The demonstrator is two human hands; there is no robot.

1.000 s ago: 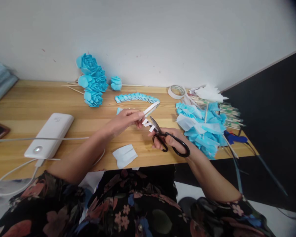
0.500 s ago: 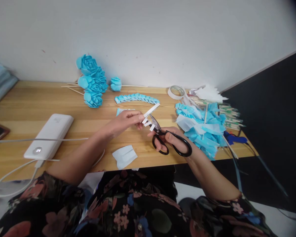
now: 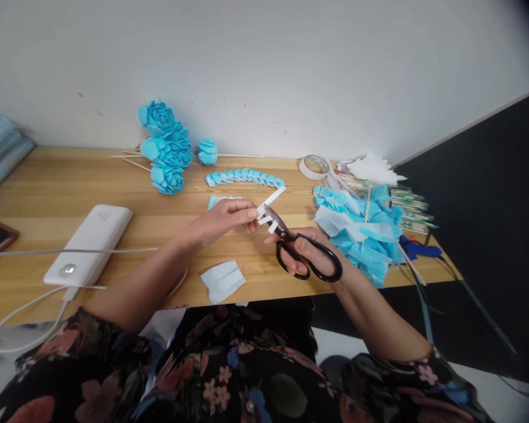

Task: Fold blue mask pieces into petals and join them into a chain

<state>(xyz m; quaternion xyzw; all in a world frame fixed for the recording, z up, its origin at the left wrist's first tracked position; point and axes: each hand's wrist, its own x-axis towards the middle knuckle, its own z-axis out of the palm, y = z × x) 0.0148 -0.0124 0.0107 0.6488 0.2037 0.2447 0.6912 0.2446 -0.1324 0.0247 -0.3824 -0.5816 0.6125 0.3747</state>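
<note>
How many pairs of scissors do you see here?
1: the scissors in the right hand, pointing toward the left hand. More could hide under the blue pile.

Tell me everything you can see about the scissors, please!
The scissors have big, rounded black handles and dark, shiny blades that look like metal. The right hand holds them by the handles, above the table. The blades point forward and left, right by the white strip in the left hand. Small white bits show at the blades. I can't tell exactly how wide they're open.
</note>
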